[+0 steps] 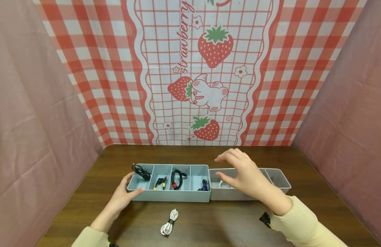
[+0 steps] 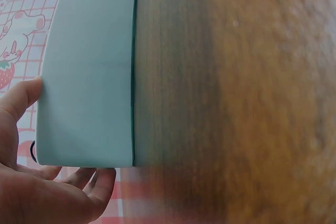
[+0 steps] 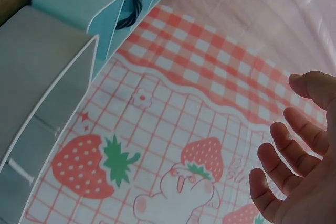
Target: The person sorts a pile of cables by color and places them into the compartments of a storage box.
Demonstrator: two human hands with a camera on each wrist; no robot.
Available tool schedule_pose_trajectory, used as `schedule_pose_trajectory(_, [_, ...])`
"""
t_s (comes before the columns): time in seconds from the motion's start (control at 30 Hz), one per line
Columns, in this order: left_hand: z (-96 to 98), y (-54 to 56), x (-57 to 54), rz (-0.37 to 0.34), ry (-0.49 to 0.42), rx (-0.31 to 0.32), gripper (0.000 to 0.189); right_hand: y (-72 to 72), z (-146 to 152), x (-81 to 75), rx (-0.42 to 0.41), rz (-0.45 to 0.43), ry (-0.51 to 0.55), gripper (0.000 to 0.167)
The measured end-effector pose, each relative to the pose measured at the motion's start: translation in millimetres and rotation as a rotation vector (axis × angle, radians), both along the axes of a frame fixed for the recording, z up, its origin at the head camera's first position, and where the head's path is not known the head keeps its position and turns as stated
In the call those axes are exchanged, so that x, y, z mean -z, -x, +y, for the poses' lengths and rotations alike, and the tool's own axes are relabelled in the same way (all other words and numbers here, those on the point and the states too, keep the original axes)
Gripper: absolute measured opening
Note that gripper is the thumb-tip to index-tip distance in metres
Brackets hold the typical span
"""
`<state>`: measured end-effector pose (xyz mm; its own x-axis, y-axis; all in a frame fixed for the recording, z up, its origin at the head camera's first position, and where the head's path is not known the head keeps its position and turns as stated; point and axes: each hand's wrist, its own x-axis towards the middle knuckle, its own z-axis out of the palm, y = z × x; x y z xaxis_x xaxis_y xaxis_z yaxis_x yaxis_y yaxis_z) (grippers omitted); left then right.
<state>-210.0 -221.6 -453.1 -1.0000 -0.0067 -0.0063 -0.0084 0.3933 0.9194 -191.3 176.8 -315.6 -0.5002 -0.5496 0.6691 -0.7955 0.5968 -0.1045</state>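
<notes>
My left hand holds the left end of a light blue divided box. In the left wrist view, its thumb is at the top edge of the box's long wall and its fingers curl against the end. Black cables lie in the box's compartments: a black bundle at the left, one with yellow pieces, a coil with a red tie and a dark blue-banded one. Over the grey box hovers my right hand, thumb and fingers spread apart, holding nothing. A white cable shows partly inside.
In front of the blue box, a bundled white cable with a black tie lies on the brown wooden table. Both boxes stand end to end. Behind the table hangs a strawberry-print cloth; pink curtains flank both sides.
</notes>
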Motion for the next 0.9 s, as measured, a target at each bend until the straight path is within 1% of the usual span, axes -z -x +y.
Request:
schedule_pose_trajectory(0.23, [-0.3, -0.2, 0.2, -0.002, 0.001, 0.009, 0.08, -4.1, -16.6, -2.5, -0.046, -0.033, 0.014, 0.036])
schedule_pose_trajectory(0.47, [-0.1, -0.9, -0.4, -0.004, 0.0, 0.009, 0.08, -6.2, -31.9, -3.6, -0.135, -0.009, 0.025, 0.037])
schedule_pose_trajectory(0.63, [0.4, -1.2, -0.3, -0.003, 0.004, 0.006, 0.08, -7.8, -39.8, 0.6, -0.17, 0.005, 0.011, 0.04])
schedule_pose_trajectory(0.9, [0.0, -1.8, -0.9, 0.004, 0.001, 0.012, 0.081, -10.9, -51.7, 12.4, -0.213, 0.006, -0.036, 0.044])
